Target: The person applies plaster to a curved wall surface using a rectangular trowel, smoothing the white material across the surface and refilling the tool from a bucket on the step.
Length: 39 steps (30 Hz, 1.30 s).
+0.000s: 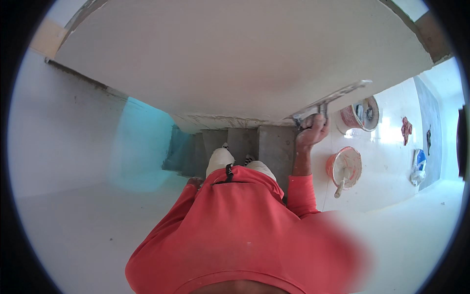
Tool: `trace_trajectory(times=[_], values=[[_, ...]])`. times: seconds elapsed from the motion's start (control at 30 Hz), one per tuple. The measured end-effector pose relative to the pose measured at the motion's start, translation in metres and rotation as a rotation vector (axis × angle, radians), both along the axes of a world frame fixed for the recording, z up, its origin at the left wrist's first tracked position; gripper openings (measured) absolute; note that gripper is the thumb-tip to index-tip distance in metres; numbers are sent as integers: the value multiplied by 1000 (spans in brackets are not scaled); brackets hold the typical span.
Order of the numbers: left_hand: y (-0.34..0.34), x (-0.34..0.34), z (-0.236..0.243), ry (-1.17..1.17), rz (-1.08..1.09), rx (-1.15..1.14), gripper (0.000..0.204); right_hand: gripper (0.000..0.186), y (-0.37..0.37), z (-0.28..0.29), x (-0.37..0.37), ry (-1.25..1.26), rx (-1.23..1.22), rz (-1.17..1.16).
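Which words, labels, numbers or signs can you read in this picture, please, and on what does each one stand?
No text can be read.
Blue-and-white bag: any print is too small and blurred to read.
Trowel in the right hand: no legible marking.
Lower bucket and upper bucket: no legible lettering.

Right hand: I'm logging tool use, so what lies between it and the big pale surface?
A long-bladed trowel, in the head view: the right hand grips it; whether it touches the pale surface I can't tell.
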<state>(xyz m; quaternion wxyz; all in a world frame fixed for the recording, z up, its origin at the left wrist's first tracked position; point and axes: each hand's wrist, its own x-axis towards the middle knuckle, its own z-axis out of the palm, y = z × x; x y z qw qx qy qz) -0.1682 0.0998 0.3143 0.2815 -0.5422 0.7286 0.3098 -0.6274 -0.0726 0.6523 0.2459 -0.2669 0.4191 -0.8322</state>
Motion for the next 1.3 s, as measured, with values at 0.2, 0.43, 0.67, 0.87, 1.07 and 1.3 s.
trace_trajectory(times=[0.2,0.43,0.67,0.87,1.07,1.3], values=[[-26,22,-1,115,-154,-191,18,26,-14,-7,-46,-295,-74,-99],[-89,30,-23,572,1019,169,16,28,-42,-54,-60,-427,-91,-292],[-106,108,-144,747,1132,755,8,21,-72,-80,-38,-195,-15,-353],[-162,130,-207,845,1029,844,11,29,-85,-48,31,416,124,-441],[-211,82,-181,696,851,252,9,33,-66,-50,164,1037,272,-339],[-186,182,-205,866,1177,980,5,24,-69,-114,96,-501,-95,-322]])
